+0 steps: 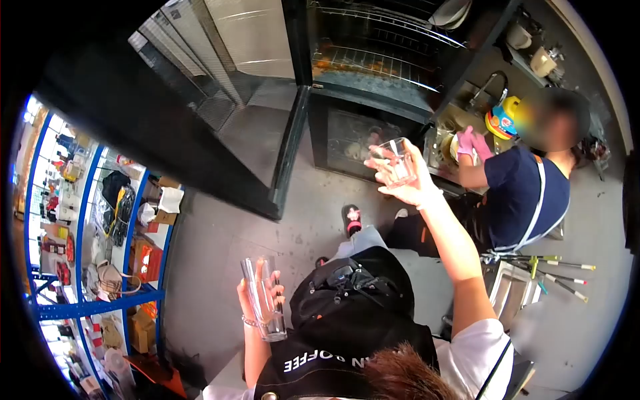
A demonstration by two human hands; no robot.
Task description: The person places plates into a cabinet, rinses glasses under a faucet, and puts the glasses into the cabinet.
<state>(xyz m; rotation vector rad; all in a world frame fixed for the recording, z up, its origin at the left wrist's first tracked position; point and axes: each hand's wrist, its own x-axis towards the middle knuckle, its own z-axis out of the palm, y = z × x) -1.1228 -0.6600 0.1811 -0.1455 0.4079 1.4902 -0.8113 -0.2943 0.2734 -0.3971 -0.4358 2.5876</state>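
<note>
My left hand [261, 295] is held close to my chest and grips a tall clear glass [265, 313] upright. My right hand [408, 179] is stretched forward and up, holding a short clear tumbler [398, 160] in its fingers, in front of a black glass-door oven [363, 87]. Both glasses look empty. I wear a black apron [347, 327] with white lettering.
A person in a navy shirt and apron [523, 193] works with pink gloves at a sink [467, 143] on the right. Blue shelving [100, 293] with boxes and bags stands at left. An open dark glass door [220, 153] juts out over the grey floor [220, 267].
</note>
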